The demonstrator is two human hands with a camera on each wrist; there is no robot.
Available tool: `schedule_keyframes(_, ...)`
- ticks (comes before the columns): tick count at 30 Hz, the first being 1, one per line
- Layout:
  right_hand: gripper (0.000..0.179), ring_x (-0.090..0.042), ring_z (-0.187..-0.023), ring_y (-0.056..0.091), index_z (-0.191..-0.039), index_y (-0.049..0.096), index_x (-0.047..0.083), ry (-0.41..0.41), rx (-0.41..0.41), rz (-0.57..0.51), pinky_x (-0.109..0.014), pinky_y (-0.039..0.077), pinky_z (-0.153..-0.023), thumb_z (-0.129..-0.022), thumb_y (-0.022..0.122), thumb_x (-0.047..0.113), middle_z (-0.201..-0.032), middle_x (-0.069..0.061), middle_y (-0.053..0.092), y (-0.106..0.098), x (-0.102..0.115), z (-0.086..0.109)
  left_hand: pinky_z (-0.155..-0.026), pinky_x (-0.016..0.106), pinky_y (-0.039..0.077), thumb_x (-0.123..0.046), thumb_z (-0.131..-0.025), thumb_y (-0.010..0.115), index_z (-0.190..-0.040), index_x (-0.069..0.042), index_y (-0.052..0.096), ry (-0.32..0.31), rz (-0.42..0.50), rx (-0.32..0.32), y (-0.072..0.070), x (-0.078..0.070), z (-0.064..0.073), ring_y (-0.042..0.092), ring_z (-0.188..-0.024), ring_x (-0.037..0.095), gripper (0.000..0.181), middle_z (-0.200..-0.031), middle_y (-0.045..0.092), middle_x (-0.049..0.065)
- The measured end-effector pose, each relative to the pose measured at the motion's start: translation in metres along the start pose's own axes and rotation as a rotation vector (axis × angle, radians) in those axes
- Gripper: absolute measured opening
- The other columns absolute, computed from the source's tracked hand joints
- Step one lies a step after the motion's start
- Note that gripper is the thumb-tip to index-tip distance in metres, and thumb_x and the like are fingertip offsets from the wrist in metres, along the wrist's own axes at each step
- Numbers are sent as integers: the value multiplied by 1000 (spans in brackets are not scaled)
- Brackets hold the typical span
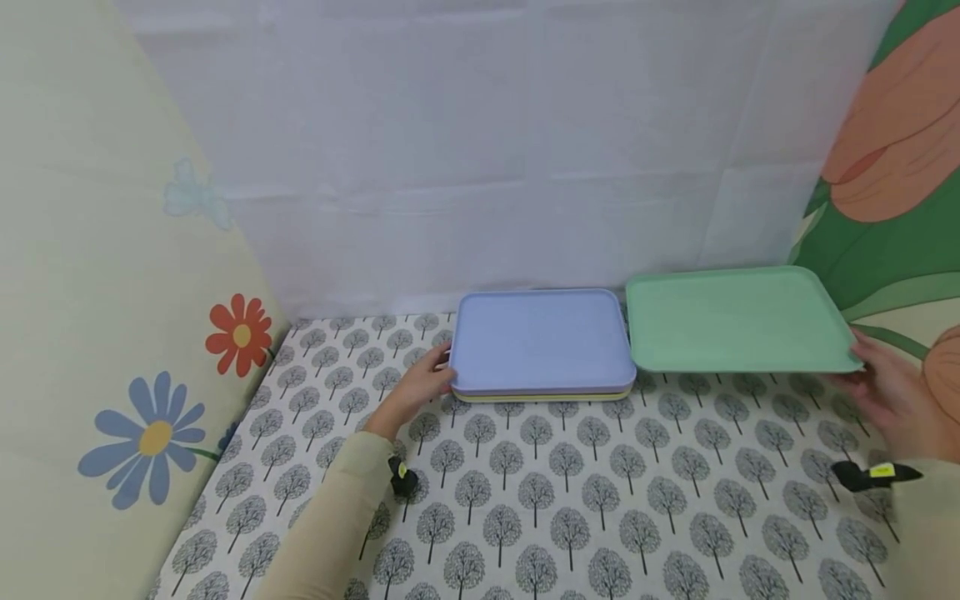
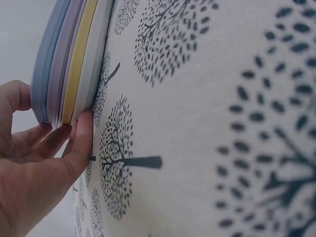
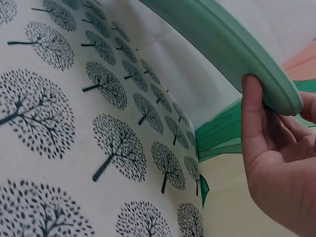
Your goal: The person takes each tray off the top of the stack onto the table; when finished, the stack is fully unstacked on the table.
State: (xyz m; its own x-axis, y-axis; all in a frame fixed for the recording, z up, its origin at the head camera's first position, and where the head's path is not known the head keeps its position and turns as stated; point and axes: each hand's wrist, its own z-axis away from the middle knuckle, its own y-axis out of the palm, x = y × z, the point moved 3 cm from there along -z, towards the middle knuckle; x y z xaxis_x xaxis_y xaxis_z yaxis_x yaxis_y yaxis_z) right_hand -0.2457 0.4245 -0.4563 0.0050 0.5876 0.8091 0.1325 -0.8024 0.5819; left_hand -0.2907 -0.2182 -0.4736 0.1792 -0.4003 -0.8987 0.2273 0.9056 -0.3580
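Note:
A stack of rectangular trays stands near the back wall, with a light blue tray (image 1: 542, 340) on top. Beneath it, the left wrist view shows a purple tray (image 2: 63, 59), a yellow tray (image 2: 79, 64) and a whitish tray (image 2: 94, 57). My left hand (image 1: 420, 385) grips the stack at its left edge, thumb at the top tray's rim and fingers against the lower edges. To the right, a green tray (image 1: 738, 321) is raised off the tablecloth and tilted. My right hand (image 1: 892, 392) pinches its near right corner, fingers under the rim.
The table has a tree-print cloth (image 1: 536, 492). Behind it hangs a creased white sheet (image 1: 480, 150). Flower-printed walls stand on the left (image 1: 90, 275) and the right (image 1: 900, 242), the right one close to my right hand.

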Motion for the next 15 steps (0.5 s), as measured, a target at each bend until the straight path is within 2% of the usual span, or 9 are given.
schedule_keyframes(5,38,-16,-78,68,-128,69,20,-11,-19,12,-22,44,-45,-109,38,8,-107,-3,73,-4,2,2,-112,48,44,-12,-98,53,-163,-12,18,0,-4,-4,0,1,1,36,-146,40,74,-164,26,20)
schedule_keyframes(11,40,-15,-69,63,-130,67,24,-10,31,139,-19,44,-46,-110,36,10,-108,1,71,-6,-1,0,-112,48,44,-11,-98,53,-163,-13,19,9,-7,-9,1,0,3,36,-145,40,73,-163,28,20)
schedule_keyframes(15,37,-12,-72,60,-126,68,28,10,-4,211,-18,45,-51,-110,38,13,-106,5,69,-9,-6,-4,-111,48,44,-12,-98,52,-163,-12,19,12,-13,-10,1,1,3,36,-145,41,74,-163,28,21)
